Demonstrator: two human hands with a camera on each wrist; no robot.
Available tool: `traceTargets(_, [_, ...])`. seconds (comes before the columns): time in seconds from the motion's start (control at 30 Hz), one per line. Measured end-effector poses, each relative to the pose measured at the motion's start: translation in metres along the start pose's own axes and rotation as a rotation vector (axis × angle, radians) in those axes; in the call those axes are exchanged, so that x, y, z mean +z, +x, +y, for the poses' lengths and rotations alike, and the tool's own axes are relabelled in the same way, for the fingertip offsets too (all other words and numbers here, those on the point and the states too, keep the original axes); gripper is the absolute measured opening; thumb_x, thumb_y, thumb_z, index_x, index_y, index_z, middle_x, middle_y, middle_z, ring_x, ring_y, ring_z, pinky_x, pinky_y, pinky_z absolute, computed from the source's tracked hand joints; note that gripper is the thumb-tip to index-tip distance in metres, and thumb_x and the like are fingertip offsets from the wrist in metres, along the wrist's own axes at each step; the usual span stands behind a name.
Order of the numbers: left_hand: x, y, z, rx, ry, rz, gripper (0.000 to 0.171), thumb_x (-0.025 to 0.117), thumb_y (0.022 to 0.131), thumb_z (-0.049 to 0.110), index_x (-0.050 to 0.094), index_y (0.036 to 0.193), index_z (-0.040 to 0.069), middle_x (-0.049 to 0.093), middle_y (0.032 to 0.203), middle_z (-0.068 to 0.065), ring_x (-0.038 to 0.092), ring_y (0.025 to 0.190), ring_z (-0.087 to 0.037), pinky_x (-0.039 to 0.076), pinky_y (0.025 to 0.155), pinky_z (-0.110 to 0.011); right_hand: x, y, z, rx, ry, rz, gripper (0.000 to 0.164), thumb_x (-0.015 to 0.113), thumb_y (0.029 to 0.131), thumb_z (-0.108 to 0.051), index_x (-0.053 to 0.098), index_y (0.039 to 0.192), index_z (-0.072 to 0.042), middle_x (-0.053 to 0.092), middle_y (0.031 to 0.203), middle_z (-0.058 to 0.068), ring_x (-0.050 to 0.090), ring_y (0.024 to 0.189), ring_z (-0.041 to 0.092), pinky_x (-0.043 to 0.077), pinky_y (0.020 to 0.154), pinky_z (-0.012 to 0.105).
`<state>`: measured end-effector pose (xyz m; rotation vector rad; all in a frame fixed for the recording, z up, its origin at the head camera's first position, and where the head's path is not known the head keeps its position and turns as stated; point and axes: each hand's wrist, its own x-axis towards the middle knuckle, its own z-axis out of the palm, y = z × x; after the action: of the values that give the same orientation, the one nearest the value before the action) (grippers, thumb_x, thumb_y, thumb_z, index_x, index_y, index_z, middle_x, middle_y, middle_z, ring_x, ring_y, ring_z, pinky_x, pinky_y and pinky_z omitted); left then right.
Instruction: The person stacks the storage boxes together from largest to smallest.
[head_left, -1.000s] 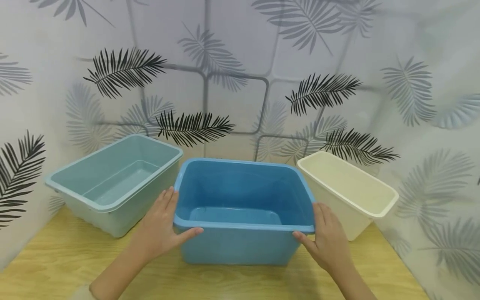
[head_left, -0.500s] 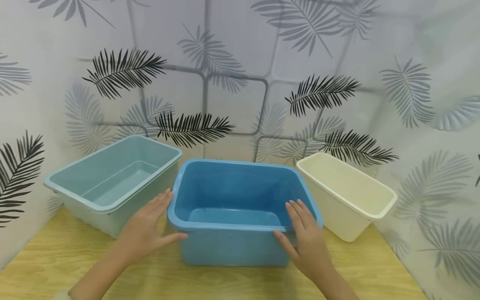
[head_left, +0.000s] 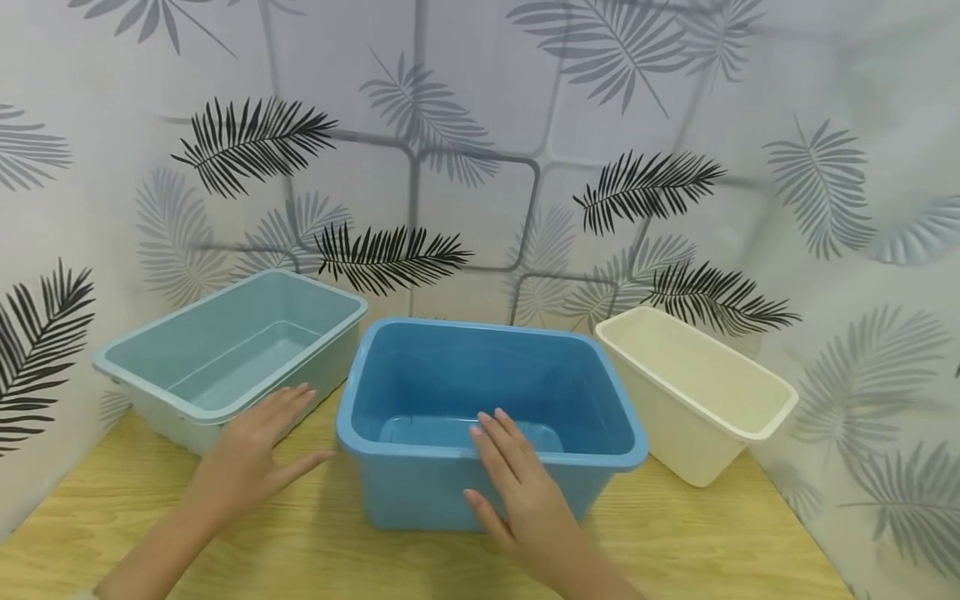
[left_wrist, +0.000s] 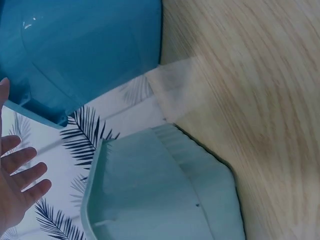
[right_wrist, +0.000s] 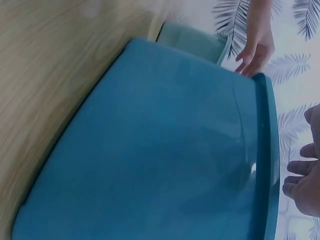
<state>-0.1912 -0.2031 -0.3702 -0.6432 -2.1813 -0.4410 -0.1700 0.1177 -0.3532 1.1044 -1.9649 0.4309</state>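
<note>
Bench [head_left: 720, 533], wood-grained, bearing: blue tub [head_left: 420, 492], centre, upright; pale teal tub [head_left: 326, 362], left, set at an angle; cream tub [head_left: 667, 425], right, likewise angled.
Left hand [head_left: 243, 454]: fingers extended, thumb spread wide, holding nothing; beside pale teal tub.
Right hand [head_left: 525, 487]: fingers extended, thumb apart, holding nothing; at blue tub's near rim.
Step, as judged: positioning of blue tub, neither hand gripping it. Next move, as judged: any shift of a tub calls for both hands at opposite ends of one rim, fingers curled over.
Views: head alone gives cream tub and the tub interiors; there the right fingers overlap blue tub's rim. Right wrist shows patterned backdrop [head_left: 480, 100] between those fingers and rim, so apart. Left wrist adds pale teal tub's outer wall, left fingers apart from it
</note>
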Motion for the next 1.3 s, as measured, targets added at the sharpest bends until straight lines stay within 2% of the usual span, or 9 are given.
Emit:
traceTargets(0.07, [-0.001,-0.003,-0.005,0.017,0.024,0.021,0.078,0.043,0.085,0.065,0.060,0.116,-0.004,0.062,0.116,-0.022,0.059,0.104,-0.042,0.048,0.084,-0.053,0.007,0.005,-0.006,-0.034,0.010,0.009,0.048,0.033,0.101,-0.030,0.045,0.131,0.007,0.049,0.131,0.022,0.039,0.133,0.032,0.026,0.113,0.027])
traceTargets(0.13, [-0.002,-0.005,-0.009,0.022,0.044,0.027,0.082,0.034,0.087,0.067,0.060,0.114,-0.005,0.062,0.115,-0.023,0.059,0.103,-0.042,0.048,0.084,-0.053,0.013,0.009,-0.013,-0.059,0.025,0.014,0.047,0.034,0.101,-0.028,0.045,0.131,0.007,0.050,0.131,0.022,0.040,0.131,0.033,0.032,0.110,0.031])
traceTargets(0.4, [-0.010,-0.012,-0.024,-0.005,0.146,0.053,0.081,0.024,0.092,0.063,0.062,0.108,-0.007,0.064,0.109,-0.025,0.060,0.097,-0.044,0.048,0.079,-0.056,0.044,0.029,-0.038,-0.241,0.046,0.089,0.040,0.033,0.101,-0.020,0.050,0.123,0.010,0.055,0.125,0.024,0.052,0.121,0.035,0.043,0.101,0.034])
traceTargets(0.57, [-0.015,-0.015,-0.035,-0.008,0.193,0.087,0.080,0.021,0.094,0.060,0.063,0.103,-0.008,0.064,0.103,-0.027,0.060,0.092,-0.045,0.047,0.076,-0.057,0.065,0.038,-0.055,-0.301,0.067,0.057,0.036,0.034,0.100,-0.016,0.052,0.120,0.008,0.057,0.124,0.022,0.053,0.120,0.032,0.042,0.102,0.031])
traceTargets(0.7, [-0.017,-0.016,-0.042,-0.005,0.213,0.090,0.081,0.021,0.094,0.060,0.063,0.101,-0.009,0.064,0.102,-0.028,0.061,0.090,-0.045,0.048,0.075,-0.057,0.079,0.043,-0.066,-0.274,0.082,-0.031,0.034,0.046,0.095,-0.014,0.051,0.123,0.005,0.056,0.126,0.017,0.051,0.124,0.027,0.039,0.105,0.028])
traceTargets(0.87, [-0.018,-0.019,-0.048,-0.033,0.195,0.066,0.081,0.018,0.094,0.059,0.064,0.101,-0.008,0.064,0.104,-0.028,0.059,0.093,-0.045,0.046,0.076,-0.059,0.096,0.050,-0.072,-0.190,0.110,-0.184,0.043,0.058,0.089,-0.014,0.050,0.128,0.001,0.055,0.129,0.012,0.049,0.126,0.022,0.035,0.107,0.024])
traceTargets(1.07, [-0.017,-0.025,-0.051,-0.066,0.200,0.011,0.082,0.016,0.094,0.059,0.063,0.105,-0.008,0.063,0.107,-0.027,0.059,0.099,-0.043,0.045,0.081,-0.060,0.118,0.059,-0.077,-0.066,0.096,-0.317,0.044,0.051,0.094,-0.022,0.046,0.133,-0.003,0.051,0.133,0.007,0.045,0.128,0.017,0.032,0.109,0.024])
traceTargets(1.17, [-0.016,-0.028,-0.051,-0.080,0.206,-0.013,0.083,0.016,0.094,0.059,0.062,0.106,-0.009,0.063,0.108,-0.027,0.058,0.100,-0.042,0.045,0.084,-0.060,0.131,0.063,-0.078,0.032,0.156,-0.369,0.046,0.047,0.096,-0.023,0.041,0.136,-0.002,0.048,0.134,0.007,0.043,0.128,0.017,0.032,0.109,0.026])
traceTargets(1.3, [-0.016,-0.029,-0.051,-0.076,0.226,-0.038,0.080,0.019,0.096,0.057,0.061,0.108,-0.011,0.064,0.106,-0.027,0.059,0.099,-0.042,0.044,0.086,-0.059,0.145,0.068,-0.077,0.207,0.276,-0.487,0.050,0.039,0.099,-0.027,0.032,0.143,-0.004,0.035,0.147,0.008,0.029,0.139,0.023,0.028,0.113,0.032])
